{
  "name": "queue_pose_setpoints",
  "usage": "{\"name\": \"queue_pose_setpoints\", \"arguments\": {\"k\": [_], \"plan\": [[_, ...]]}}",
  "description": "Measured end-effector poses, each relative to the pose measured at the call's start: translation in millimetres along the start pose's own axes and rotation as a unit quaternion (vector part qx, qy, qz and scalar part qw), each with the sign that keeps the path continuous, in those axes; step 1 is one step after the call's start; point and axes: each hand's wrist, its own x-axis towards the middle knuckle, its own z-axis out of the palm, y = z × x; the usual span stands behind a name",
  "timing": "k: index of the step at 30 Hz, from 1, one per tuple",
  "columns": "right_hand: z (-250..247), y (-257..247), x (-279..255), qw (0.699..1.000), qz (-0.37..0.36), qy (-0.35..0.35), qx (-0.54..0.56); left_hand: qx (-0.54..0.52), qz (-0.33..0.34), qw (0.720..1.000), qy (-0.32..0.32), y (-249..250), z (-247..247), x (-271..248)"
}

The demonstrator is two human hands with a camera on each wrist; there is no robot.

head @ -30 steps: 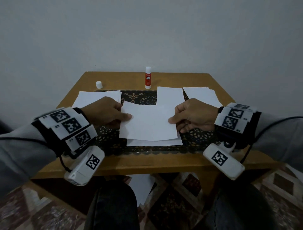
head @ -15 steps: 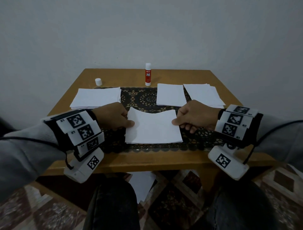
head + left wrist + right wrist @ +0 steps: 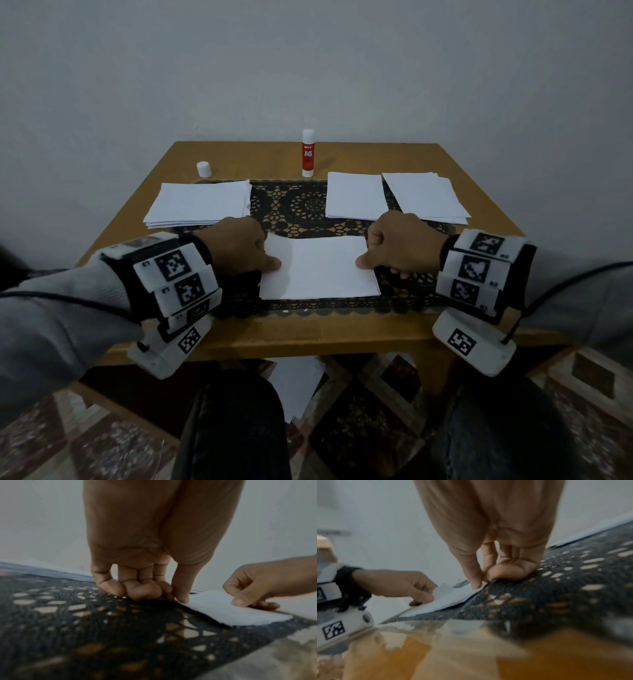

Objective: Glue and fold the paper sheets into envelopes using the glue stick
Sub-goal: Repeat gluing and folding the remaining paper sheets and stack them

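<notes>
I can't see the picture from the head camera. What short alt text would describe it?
Two hands, left hand and right hand, pinch the side edges of a white paper sheet lying on a black lace mat on a wooden table. Behind lie three paper stacks, an upright glue stick and its white cap.

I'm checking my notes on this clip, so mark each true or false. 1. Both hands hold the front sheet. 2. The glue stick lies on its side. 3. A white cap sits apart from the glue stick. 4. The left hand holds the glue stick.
1. True: the left hand and right hand pinch the sheet.
2. False: the glue stick stands upright.
3. True: the cap sits far left of it.
4. False: it stands untouched.
</notes>
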Motion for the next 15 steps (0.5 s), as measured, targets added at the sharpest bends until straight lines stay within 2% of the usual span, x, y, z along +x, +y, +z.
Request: {"name": "queue_pose_setpoints", "arguments": {"k": [2,4,5,7,9,11,15], "plan": [[0.9,-6.0,-5.6,0.992,-0.034,0.033,-0.115,0.068,0.0,0.997,0.034,2.6,-0.9,-7.1],[2.2,-17.6,-16.6,0.973,-0.086,0.055,-0.209,0.121,0.063,0.988,0.073,4.4,1.5,-12.5],[4.2,-24.3,-22.6,0.963,-0.114,0.04,-0.241,0.145,0.107,0.982,0.062,6.3,3.4,-15.3],[11.7,-38.2,-34.8,0.945,-0.163,-0.067,-0.276,0.185,0.146,0.971,-0.025,9.9,8.8,-21.0],[23.0,-45.0,-45.8,0.913,-0.186,-0.189,-0.31,0.202,0.123,0.965,-0.116,7.9,12.8,-22.1],[25.3,-35.6,-44.1,0.899,-0.18,-0.223,-0.33,0.2,0.116,0.961,-0.151,1.8,14.9,-20.8],[9.4,-19.7,-17.1,0.924,-0.084,-0.19,-0.322,0.202,0.113,0.961,-0.152,-1.2,15.3,-22.9]]}}
